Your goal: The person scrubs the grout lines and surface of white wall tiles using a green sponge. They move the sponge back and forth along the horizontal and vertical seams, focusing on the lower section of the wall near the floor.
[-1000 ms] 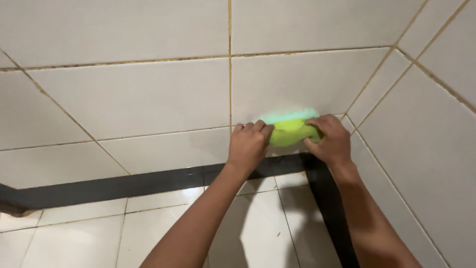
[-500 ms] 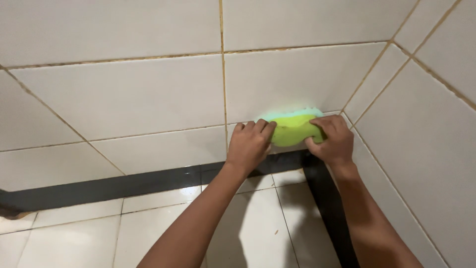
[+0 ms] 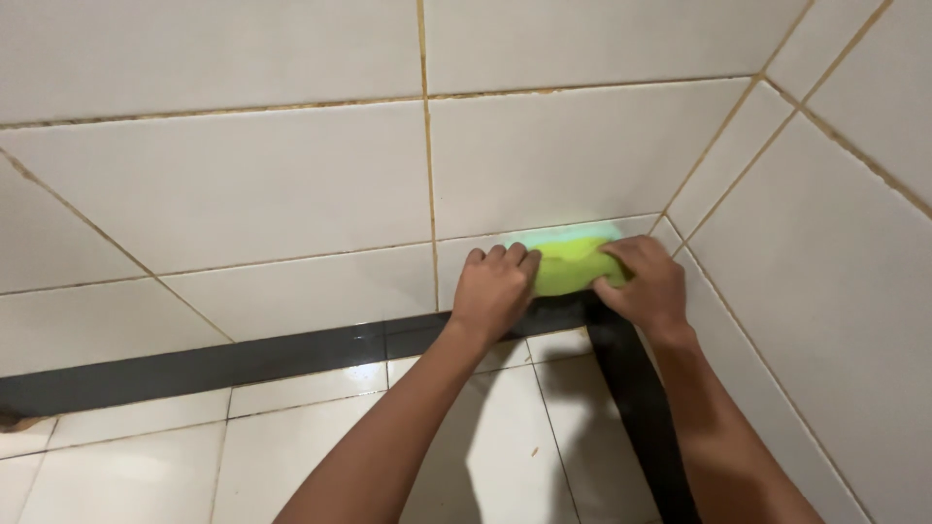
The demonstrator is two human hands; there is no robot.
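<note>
A bright green sponge (image 3: 566, 262) is pressed flat against the white tiled wall (image 3: 291, 194), low down near the corner. My left hand (image 3: 494, 288) grips its left end with curled fingers. My right hand (image 3: 645, 278) holds its right end, fingers over the top. Both hands sit just above the black strip (image 3: 243, 357) at the foot of the wall.
A second tiled wall (image 3: 825, 243) meets the first at the right, forming a corner. Brownish grout lines (image 3: 425, 146) run between the tiles. The white tiled floor (image 3: 320, 446) lies below, with another black strip (image 3: 636, 408) along the right wall.
The sponge and both hands have shifted slightly left and down along the wall; the grip on the sponge is unchanged.
</note>
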